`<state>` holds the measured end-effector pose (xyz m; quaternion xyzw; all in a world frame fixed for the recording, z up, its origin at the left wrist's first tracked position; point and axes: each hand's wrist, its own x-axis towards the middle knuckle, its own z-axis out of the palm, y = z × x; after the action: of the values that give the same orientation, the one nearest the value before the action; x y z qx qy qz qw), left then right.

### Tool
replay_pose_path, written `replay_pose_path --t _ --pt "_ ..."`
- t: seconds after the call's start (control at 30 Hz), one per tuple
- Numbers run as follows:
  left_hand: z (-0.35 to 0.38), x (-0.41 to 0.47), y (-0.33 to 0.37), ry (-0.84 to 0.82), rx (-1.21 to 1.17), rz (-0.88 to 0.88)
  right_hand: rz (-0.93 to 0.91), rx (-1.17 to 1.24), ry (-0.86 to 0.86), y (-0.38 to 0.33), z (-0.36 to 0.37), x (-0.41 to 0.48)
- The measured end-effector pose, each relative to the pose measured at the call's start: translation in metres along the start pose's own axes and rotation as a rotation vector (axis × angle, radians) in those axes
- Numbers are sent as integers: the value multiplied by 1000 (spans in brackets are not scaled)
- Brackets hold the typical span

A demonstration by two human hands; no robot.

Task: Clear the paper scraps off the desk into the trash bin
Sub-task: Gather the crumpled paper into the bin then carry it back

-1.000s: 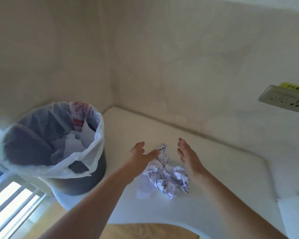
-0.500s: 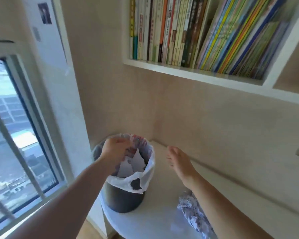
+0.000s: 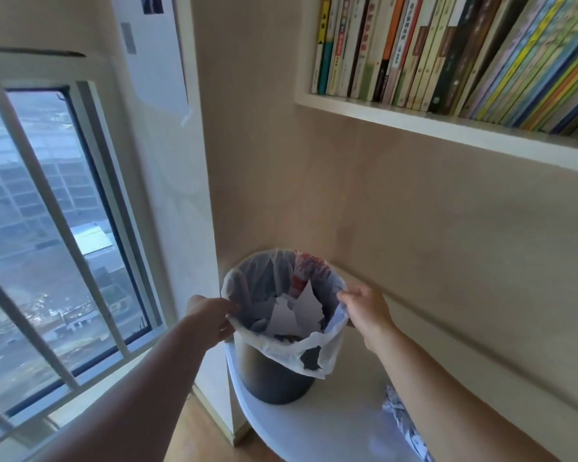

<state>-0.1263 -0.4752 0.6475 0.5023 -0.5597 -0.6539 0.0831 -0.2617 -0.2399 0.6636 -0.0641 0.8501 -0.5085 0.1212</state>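
A dark trash bin [image 3: 274, 375] with a white plastic liner stands on the left end of the white desk [image 3: 331, 425]. White paper scraps [image 3: 297, 315] lie inside it. My left hand [image 3: 211, 316] grips the liner at the bin's left rim. My right hand [image 3: 364, 308] pinches the liner at the right rim. A crumpled patterned paper wad [image 3: 401, 418] lies on the desk under my right forearm, partly hidden by it.
A window [image 3: 47, 245] with white bars fills the left side. A white shelf [image 3: 447, 128] packed with several books hangs above the desk. The beige wall runs behind the bin, and wooden floor [image 3: 201, 438] shows below the desk edge.
My view lifted from the desk to the bin and shelf. My left hand moved from over the bin to its left rim. My right hand reached across and took hold of the right rim.
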Motion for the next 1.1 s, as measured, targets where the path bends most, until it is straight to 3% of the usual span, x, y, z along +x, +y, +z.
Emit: replay_pose_path --t 0.2,0.33,0.57,0.83,1.1 --pt "-13 1 -6 -169 -110 -138 133 150 -8 3 -2 -3" --pt "-41 -9 -7 -232 -112 -157 281 306 -105 5 3 -22" --pt "-125 -53 -7 -281 -173 -152 336 332 -290 -2 51 -78" --pt "-235 -96 -58 -94 -123 -130 374 345 -602 4 129 -149" --pt "-280 -105 -145 101 -65 -191 531 260 -696 68 201 -198"
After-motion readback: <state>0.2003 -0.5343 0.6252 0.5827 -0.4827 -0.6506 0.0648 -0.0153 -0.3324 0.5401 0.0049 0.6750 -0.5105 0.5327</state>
